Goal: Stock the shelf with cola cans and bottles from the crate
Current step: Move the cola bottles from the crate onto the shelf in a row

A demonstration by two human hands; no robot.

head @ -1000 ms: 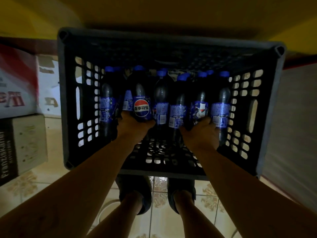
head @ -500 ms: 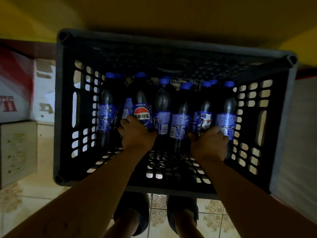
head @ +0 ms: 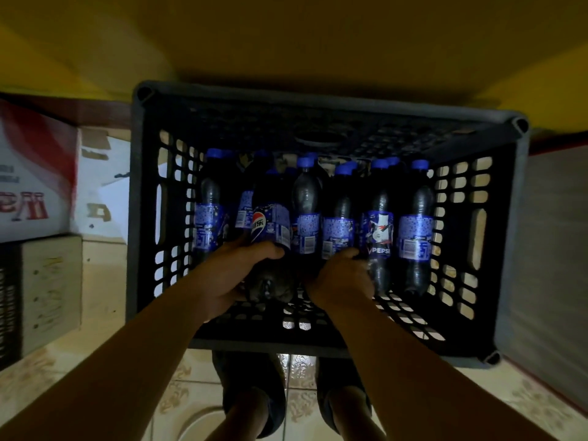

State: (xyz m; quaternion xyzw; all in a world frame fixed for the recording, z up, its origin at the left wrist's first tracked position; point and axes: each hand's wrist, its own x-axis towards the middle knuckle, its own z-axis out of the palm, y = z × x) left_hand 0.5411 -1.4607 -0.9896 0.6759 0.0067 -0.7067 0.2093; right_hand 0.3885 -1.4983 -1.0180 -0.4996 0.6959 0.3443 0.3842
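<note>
Patterned glossy floor tiles (head: pixel 95 370) are showing nearest, under the person's feet. Beyond them the left hand (head: pixel 229 275) is curling round the lower body of a logo bottle (head: pixel 270 224), holding it tilted with its base toward the camera, inside the dark lattice-walled plastic crate (head: pixel 318 100). Just right of it, the right hand (head: pixel 342 276) is wrapping a second bottle (head: pixel 338 230) low down. Full of cola, each is likely handling heavy. Slick film labels suggest gripping the firmer waist or base. Past both hands, more blue-capped bottles (head: pixel 415 218) are standing upright.
</note>
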